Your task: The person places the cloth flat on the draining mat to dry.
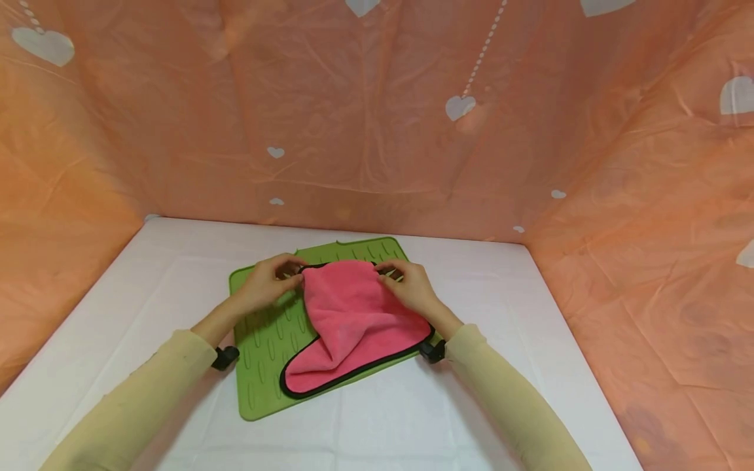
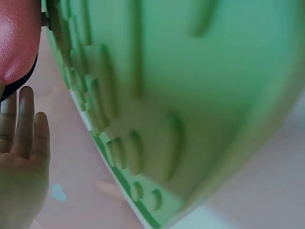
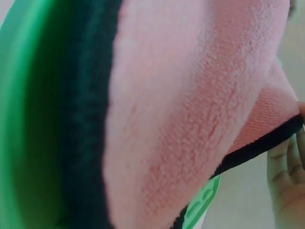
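A pink cloth (image 1: 347, 314) with a black border lies rumpled over a green ridged mat (image 1: 259, 360). My left hand (image 1: 268, 281) pinches the cloth's far left corner between thumb and fingers. At the far right part of the same edge, my right hand (image 1: 410, 284) pinches the border. Between the hands the far edge is lifted, while the near edge rests on the mat. In the left wrist view, the left hand (image 2: 21, 157) shows at the left beside the cloth (image 2: 19, 38). The right wrist view has the right hand (image 3: 288, 176) at the black border, fingertips partly cut off.
The mat lies at a slant on a white-covered table (image 1: 147, 314). Orange sheeting (image 1: 365, 131) with white hearts hangs at the back and both sides. Black straps (image 1: 226, 358) sit at the wrists, below cream sleeves.
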